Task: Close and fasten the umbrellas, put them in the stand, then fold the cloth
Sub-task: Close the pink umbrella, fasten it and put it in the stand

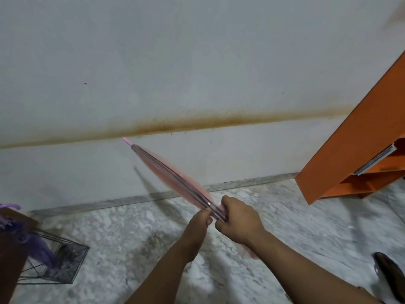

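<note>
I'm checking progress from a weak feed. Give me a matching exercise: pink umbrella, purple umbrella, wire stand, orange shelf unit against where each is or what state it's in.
Things:
1. pink umbrella
2. purple umbrella
3. wire stand
4. orange shelf unit

Places or states:
A. on the floor at far left, by the wall
B. closed, gripped by the left hand and the right hand
C. at the right edge
D. standing in the stand

Pairs: 1-B, 2-D, 3-A, 4-C

The pink umbrella (175, 178) is closed, its translucent canopy gathered along the ribs, held slanted in the air with its pink tip up, well to the right of the wire stand (59, 257). A purple umbrella (39, 251) already sits in that stand, handle up.
</note>
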